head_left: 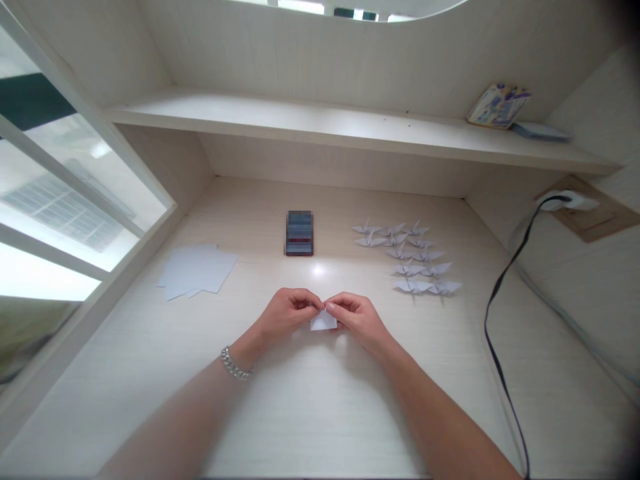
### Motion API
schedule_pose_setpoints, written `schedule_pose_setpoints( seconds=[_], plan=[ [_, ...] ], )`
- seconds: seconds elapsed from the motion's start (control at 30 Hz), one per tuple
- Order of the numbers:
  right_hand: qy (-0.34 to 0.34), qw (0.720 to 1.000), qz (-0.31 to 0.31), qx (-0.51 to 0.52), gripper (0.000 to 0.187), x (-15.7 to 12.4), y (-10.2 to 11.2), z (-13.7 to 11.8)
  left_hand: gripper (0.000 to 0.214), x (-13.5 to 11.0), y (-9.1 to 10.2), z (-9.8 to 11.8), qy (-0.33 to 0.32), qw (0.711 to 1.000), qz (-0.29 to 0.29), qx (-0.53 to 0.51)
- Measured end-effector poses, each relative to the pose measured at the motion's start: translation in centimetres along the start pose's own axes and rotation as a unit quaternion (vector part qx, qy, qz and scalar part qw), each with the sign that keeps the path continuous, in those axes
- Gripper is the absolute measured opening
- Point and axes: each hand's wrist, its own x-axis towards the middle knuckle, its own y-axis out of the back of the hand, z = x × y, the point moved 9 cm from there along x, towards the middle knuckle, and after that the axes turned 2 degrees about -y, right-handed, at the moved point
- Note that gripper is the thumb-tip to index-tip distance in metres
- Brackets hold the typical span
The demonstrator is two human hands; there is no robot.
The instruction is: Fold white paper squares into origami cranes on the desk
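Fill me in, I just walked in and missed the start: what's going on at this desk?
A person pinches a small piece of white paper between the left hand and right hand, at the middle of the desk. Loose white sheets lie to the left, rows of folded paper cranes to the right, and a phone behind the hands.

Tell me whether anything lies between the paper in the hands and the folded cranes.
Nothing visible does. Both the left hand and right hand pinch the small paper, and only bare desk separates it from the paper cranes further back on the right.
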Motion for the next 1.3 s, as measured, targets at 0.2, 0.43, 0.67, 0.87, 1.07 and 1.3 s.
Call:
schedule_pose_setpoints(
  seconds=[0.2,0.43,0.67,0.87,1.07,1.3],
  plan=[
    [-0.007,0.999,0.017,-0.033,0.021,0.1,0.0,0.5,0.014,0.0,0.1,0.0,-0.008,1.000,0.000,-0.002],
    [-0.002,0.999,0.017,-0.027,0.019,0.1,0.0,0.2,0.013,-0.1,0.0,-0.3,-0.003,1.000,-0.023,-0.006],
    [-0.001,1.000,0.028,0.010,0.017,0.0,-0.1,-0.1,0.016,-0.1,-0.1,-0.7,0.037,0.996,-0.025,-0.071],
    [0.009,1.000,0.017,0.008,0.017,0.2,0.2,0.4,0.019,0.0,0.1,-0.9,0.045,0.993,-0.002,-0.108],
    [0.057,0.994,0.030,-0.083,0.014,-0.2,0.1,-0.9,0.020,-0.1,1.3,-0.3,0.005,0.996,0.042,-0.084],
    [0.073,0.993,0.020,-0.090,0.021,-0.2,0.0,-1.1,0.018,0.1,1.7,-0.6,0.002,0.996,0.072,-0.055]
  ],
)
